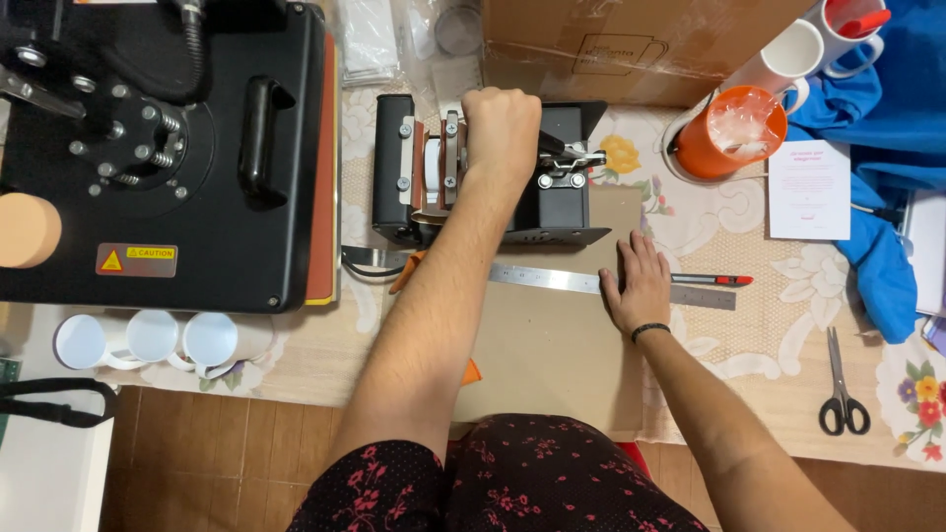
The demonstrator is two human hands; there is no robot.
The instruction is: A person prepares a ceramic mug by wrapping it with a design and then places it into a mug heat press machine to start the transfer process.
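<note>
Two hands – the left [503,126] and the right [641,281] – and two presses: a flat press [168,148] and a mug press [488,177]. Three white mugs [153,340] lie in a row at the table edge, two more white mugs [808,49] stand top right beside one orange mug [729,128]. One ruler [611,286], one scissors [843,389], one cardboard box [631,44], one brown board [552,345], one paper card [810,189] – and one blue cloth [887,108]

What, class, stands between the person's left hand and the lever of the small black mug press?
Nothing visible: the left hand is already closed over the lever on top of the mug press. The right hand rests flat apart, on the brown card by the metal ruler.
</note>
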